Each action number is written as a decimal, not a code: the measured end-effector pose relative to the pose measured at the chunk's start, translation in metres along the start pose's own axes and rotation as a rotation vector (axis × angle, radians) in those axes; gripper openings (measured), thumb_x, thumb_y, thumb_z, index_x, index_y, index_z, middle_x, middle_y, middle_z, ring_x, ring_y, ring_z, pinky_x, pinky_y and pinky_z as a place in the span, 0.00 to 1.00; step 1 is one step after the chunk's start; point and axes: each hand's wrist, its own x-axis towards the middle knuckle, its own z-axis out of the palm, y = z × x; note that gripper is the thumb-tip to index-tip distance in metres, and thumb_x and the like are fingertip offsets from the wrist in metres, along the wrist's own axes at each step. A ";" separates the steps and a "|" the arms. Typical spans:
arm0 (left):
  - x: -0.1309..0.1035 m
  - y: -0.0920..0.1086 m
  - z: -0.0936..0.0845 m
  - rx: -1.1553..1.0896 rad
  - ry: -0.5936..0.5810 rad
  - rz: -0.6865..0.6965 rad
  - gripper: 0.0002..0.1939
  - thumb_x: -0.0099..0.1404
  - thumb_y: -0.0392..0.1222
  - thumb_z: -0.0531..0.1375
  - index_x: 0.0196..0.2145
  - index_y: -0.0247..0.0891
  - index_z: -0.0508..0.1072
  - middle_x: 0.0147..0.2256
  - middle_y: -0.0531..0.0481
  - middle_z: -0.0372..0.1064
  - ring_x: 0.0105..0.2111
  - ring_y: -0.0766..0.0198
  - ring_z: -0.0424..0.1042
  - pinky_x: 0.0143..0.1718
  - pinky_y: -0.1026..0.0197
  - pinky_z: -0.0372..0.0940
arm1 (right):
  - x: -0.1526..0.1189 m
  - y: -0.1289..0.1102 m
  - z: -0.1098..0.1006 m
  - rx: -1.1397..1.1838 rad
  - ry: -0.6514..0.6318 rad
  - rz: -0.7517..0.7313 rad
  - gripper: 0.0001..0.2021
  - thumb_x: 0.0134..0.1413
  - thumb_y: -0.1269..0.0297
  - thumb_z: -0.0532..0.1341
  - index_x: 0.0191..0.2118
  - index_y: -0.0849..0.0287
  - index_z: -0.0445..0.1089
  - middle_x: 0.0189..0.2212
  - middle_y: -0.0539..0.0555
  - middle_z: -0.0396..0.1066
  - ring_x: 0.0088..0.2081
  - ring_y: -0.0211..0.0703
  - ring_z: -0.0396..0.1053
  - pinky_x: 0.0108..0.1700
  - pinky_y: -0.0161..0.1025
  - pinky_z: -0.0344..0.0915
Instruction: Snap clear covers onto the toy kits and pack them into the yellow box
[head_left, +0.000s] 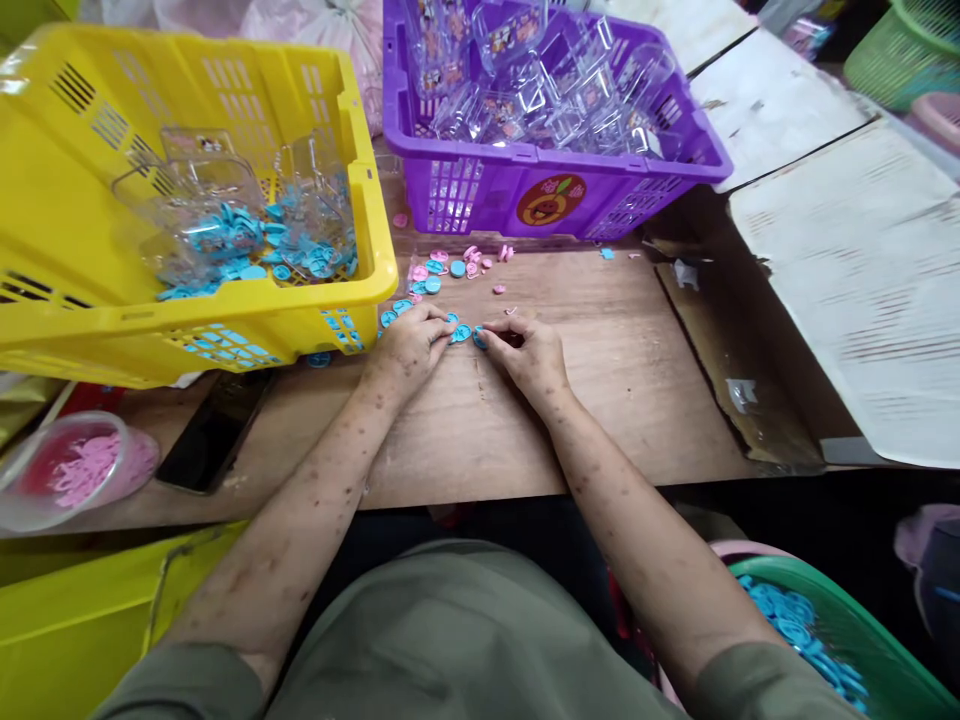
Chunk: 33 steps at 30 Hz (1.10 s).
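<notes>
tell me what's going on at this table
At a wooden table, a person pinches a small blue piece in the right hand. The left hand is at another blue piece; whether it holds that one is unclear. Loose pink pieces lie beyond the hands, and a yellow basket and a purple basket hold clear plastic cases.

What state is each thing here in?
Left hand, at a blue disc
Right hand, pinching a small blue piece
Yellow crate, open, partly filled
Purple crate, open, piled with clear cases
Phone, screen dark
Plastic tub, open, holding pink pieces
Green basin, open, holding blue pieces
</notes>
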 end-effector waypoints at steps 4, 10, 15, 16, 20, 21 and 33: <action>0.000 0.003 0.003 0.004 -0.023 -0.015 0.10 0.78 0.34 0.65 0.48 0.40 0.87 0.50 0.43 0.82 0.53 0.51 0.82 0.59 0.50 0.77 | -0.001 0.001 -0.001 -0.045 -0.003 -0.023 0.10 0.62 0.54 0.76 0.40 0.54 0.86 0.38 0.55 0.86 0.38 0.50 0.81 0.44 0.46 0.78; -0.002 -0.006 0.006 -0.029 -0.029 -0.022 0.10 0.76 0.37 0.68 0.52 0.41 0.86 0.55 0.42 0.82 0.57 0.49 0.81 0.64 0.47 0.75 | 0.000 0.002 0.000 0.084 0.025 0.042 0.17 0.61 0.46 0.75 0.41 0.55 0.86 0.38 0.55 0.87 0.38 0.50 0.82 0.46 0.46 0.79; -0.001 -0.006 0.008 -0.035 -0.060 0.013 0.08 0.75 0.34 0.67 0.50 0.39 0.81 0.53 0.40 0.83 0.57 0.46 0.81 0.65 0.42 0.73 | 0.000 0.004 0.000 0.085 0.032 0.037 0.18 0.58 0.43 0.76 0.39 0.54 0.86 0.38 0.56 0.86 0.39 0.52 0.82 0.48 0.49 0.80; -0.001 -0.005 0.006 -0.032 -0.054 0.022 0.07 0.75 0.34 0.66 0.49 0.39 0.80 0.52 0.40 0.83 0.57 0.46 0.81 0.66 0.42 0.73 | 0.001 0.005 0.000 0.087 0.038 0.037 0.19 0.58 0.43 0.76 0.39 0.54 0.86 0.38 0.56 0.86 0.40 0.52 0.82 0.49 0.49 0.80; -0.002 0.007 -0.005 -0.050 0.040 0.045 0.10 0.77 0.36 0.67 0.54 0.40 0.79 0.54 0.42 0.83 0.57 0.47 0.80 0.67 0.43 0.71 | 0.004 0.007 -0.004 0.160 0.051 0.063 0.21 0.56 0.40 0.75 0.39 0.55 0.86 0.39 0.56 0.86 0.41 0.53 0.83 0.50 0.50 0.80; -0.002 0.010 -0.007 -0.058 0.058 0.053 0.11 0.77 0.38 0.69 0.55 0.40 0.79 0.53 0.43 0.83 0.56 0.48 0.80 0.66 0.44 0.72 | 0.004 0.008 -0.005 0.180 0.049 0.071 0.22 0.56 0.39 0.75 0.39 0.55 0.86 0.39 0.56 0.86 0.42 0.53 0.83 0.50 0.50 0.81; -0.007 0.021 0.001 -0.202 -0.189 0.127 0.05 0.75 0.36 0.67 0.47 0.39 0.79 0.46 0.44 0.79 0.48 0.52 0.80 0.54 0.51 0.76 | -0.003 0.002 -0.011 -0.213 -0.012 -0.130 0.08 0.67 0.57 0.72 0.37 0.53 0.81 0.38 0.56 0.82 0.41 0.52 0.79 0.48 0.47 0.77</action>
